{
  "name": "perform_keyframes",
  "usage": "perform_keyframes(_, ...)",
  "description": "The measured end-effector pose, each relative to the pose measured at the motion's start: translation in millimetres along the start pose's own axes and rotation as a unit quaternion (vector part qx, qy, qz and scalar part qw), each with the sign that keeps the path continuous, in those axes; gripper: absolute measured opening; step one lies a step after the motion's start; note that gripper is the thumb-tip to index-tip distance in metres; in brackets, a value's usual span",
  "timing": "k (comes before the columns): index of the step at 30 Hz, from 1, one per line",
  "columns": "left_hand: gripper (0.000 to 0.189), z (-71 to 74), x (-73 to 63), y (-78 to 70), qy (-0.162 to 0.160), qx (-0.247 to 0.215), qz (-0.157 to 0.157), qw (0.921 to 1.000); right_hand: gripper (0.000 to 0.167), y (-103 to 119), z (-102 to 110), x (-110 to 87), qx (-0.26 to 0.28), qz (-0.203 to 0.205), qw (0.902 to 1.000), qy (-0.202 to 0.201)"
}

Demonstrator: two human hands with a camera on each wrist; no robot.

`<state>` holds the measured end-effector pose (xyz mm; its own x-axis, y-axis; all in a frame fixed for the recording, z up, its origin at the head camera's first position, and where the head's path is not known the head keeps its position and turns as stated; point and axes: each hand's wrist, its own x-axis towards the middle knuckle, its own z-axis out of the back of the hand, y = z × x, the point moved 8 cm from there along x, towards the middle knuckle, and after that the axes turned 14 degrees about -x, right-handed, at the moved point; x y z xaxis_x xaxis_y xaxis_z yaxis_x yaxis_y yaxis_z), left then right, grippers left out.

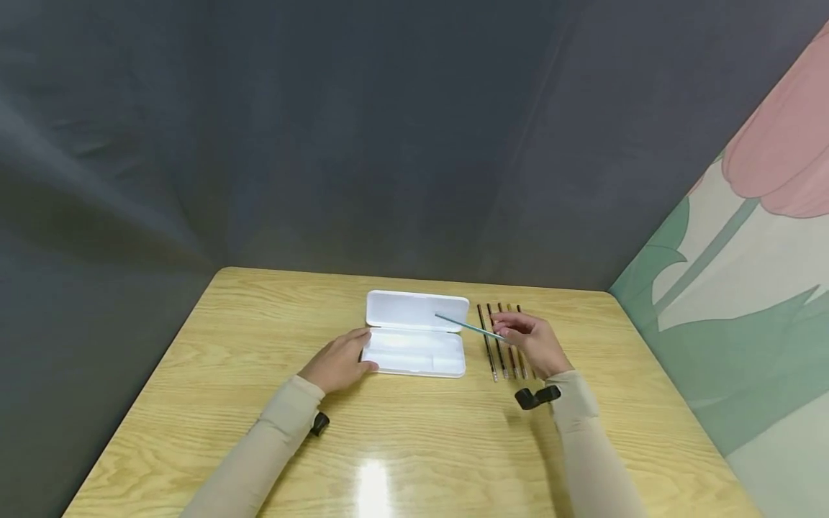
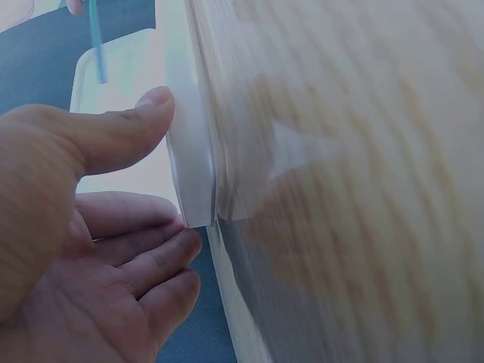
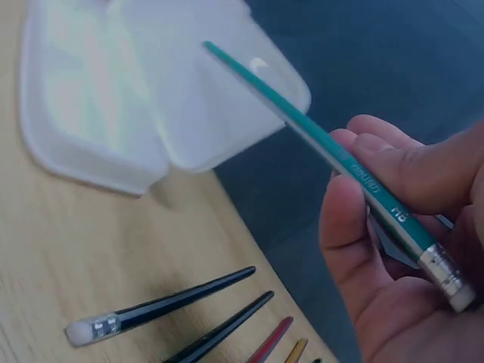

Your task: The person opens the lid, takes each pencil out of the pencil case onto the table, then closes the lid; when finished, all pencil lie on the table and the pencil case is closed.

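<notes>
A white pencil case (image 1: 414, 345) lies unfolded on the table, its lid (image 1: 401, 309) tipped back behind the tray. At the case's left end is my left hand (image 1: 340, 360), thumb on the front wall and fingertips against the end, as the left wrist view shows. My right hand (image 1: 531, 342) pinches a green pencil (image 3: 302, 125) near its eraser end between thumb and fingers. That pencil is raised, its far tip pointing left and overlapping the lid in the head view. Under and beside the right hand lie several pencils (image 1: 487, 345), roughly side by side.
The wooden table (image 1: 272, 324) reaches back to a dark curtain (image 1: 388, 144). On the right stands a wall with a painted flower (image 1: 777, 180). In the right wrist view, a black pencil (image 3: 181, 299) with a white eraser lies nearest the case.
</notes>
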<state>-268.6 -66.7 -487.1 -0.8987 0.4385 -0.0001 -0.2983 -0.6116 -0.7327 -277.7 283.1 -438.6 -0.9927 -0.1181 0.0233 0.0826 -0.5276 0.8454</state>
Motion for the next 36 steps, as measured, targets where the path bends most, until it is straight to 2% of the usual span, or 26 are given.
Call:
perform_keyframes(2,0.072,-0.7,-0.8,-2.8,0.003,-0.002,-0.002,1.0000,0.033,-7.1,11.0,-7.3,0.070,0.002,0.9973,-0.021)
perform_keyframes(4,0.072,-2.3,-1.0,-4.5,0.006,-0.004,-0.004,1.0000,0.031,-12.8,25.2,-14.5,0.138,0.002,0.9893,-0.048)
perform_keyframes(6,0.072,-3.4,-1.1,-4.0,0.008,-0.007,-0.005,0.9999,0.026,-18.6,41.8,-20.9,0.167,-0.013,0.9807,-0.102)
perform_keyframes(9,0.072,-2.1,0.2,-0.9,0.004,-0.007,-0.004,1.0000,0.023,-30.9,63.8,-28.0,0.120,-0.058,0.9673,-0.216)
perform_keyframes(11,0.072,-0.7,1.2,1.4,-0.002,-0.006,-0.003,1.0000,0.021,-40.2,73.3,-32.9,0.042,-0.096,0.9527,-0.285)
perform_keyframes(14,0.072,0.8,2.1,3.0,-0.007,-0.007,-0.006,0.9999,0.021,-56.3,77.7,-39.2,-0.100,-0.159,0.9242,-0.332)
perform_keyframes(16,0.072,-0.1,2.1,3.7,-0.005,-0.005,-0.009,0.9999,0.023,-66.1,76.4,-42.5,-0.178,-0.187,0.9065,-0.334)
perform_keyframes(19,0.072,-1.9,1.9,4.2,0.000,-0.006,-0.011,0.9999,0.026,-75.1,74.4,-43.1,-0.255,-0.190,0.8933,-0.317)
perform_keyframes(24,0.073,-0.9,-0.2,5.4,-0.003,-0.003,-0.007,1.0000,0.029,-75.5,66.4,-33.3,-0.327,-0.158,0.8989,-0.245)
perform_keyframes(29,0.074,1.9,-1.9,3.6,-0.004,-0.001,-0.007,1.0000,0.030,-80.0,57.6,-26.2,-0.351,-0.185,0.9044,-0.157)
perform_keyframes(36,0.074,2.0,-2.7,2.3,-0.002,0.002,-0.005,1.0000,0.029,-82.2,57.7,-21.3,-0.349,-0.183,0.9100,-0.128)
